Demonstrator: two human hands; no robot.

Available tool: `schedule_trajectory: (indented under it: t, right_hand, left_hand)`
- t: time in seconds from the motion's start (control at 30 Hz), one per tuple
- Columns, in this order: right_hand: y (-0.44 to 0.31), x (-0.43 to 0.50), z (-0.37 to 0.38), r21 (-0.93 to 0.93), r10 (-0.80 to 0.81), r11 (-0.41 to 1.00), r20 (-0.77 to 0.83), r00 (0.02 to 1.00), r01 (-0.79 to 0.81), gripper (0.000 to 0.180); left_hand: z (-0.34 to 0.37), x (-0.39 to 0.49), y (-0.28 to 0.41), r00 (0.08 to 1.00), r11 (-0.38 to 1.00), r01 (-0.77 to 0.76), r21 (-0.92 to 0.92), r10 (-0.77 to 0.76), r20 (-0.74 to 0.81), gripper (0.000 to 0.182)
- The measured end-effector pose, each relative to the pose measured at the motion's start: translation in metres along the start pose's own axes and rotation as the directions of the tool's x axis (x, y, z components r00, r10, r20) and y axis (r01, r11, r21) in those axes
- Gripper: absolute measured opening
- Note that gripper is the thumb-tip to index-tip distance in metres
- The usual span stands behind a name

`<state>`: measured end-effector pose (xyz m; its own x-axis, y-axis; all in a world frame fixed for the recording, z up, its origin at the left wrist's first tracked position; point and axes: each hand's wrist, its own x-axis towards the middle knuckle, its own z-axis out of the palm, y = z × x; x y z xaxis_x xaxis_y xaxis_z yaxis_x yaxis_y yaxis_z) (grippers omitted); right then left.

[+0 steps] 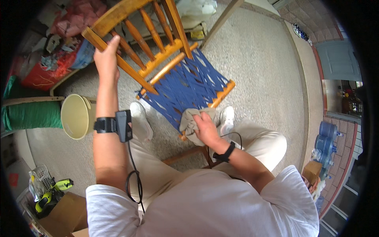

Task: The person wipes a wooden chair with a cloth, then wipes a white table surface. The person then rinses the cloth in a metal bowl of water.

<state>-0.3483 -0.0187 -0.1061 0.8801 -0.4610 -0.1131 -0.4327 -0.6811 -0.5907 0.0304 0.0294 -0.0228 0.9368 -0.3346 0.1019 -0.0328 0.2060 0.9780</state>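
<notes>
A wooden chair with turned back spindles and a seat of woven blue straps (189, 84) is tilted in front of me, over my shoes. My left hand (108, 56) grips one back post near the top rail. In my right hand (205, 127) is a crumpled beige cloth (189, 120), pressed on the front edge of the seat at its near corner. The cloth hides part of the front rail. Both my forearms wear black straps, and the left one carries a small black device with a cable.
A cream plastic bucket (75, 117) stands left of my left forearm, by a green cloth-covered thing (32, 115). Bags and red items crowd a low shelf at the upper left. Cardboard boxes (66, 211) lie lower left; blue water bottles (325, 142) line the right wall.
</notes>
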Motion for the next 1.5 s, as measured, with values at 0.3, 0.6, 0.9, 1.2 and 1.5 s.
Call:
schedule_trajectory:
  t: [0.3, 0.6, 0.9, 1.2, 1.5]
  right_hand:
    - [-0.115, 0.177, -0.168, 0.097, -0.447, 0.836, -0.451, 0.773, 0.54, 0.048]
    - [-0.18, 0.281, -0.067, -0.22, -0.553, 0.817, -0.562, 0.615, 0.533, 0.054]
    - [-0.018, 0.153, -0.098, 0.076, -0.204, 0.967, -0.337, 0.919, 0.243, 0.046]
    - [0.091, 0.049, -0.134, 0.004, 0.579, 0.805, 0.218, 0.786, -0.594, 0.04]
    - [0.076, 0.062, -0.064, 0.82, 0.524, 0.252, 0.33, 0.785, -0.513, 0.031]
  left_hand:
    - [-0.001, -0.006, 0.006, 0.991, 0.971, 0.133, -0.198, -0.128, 0.04, 0.05]
    - [0.002, -0.008, 0.01, 0.981, 0.877, 0.184, -0.445, -0.192, 0.027, 0.072]
    - [0.008, -0.006, 0.012, 0.99, 0.985, 0.139, -0.103, -0.138, 0.023, 0.033]
    - [0.011, -0.001, 0.006, 0.993, 0.98, 0.071, -0.186, -0.087, -0.08, 0.023]
    - [-0.008, -0.002, 0.019, 0.986, 0.969, -0.052, -0.24, 0.012, -0.167, 0.022]
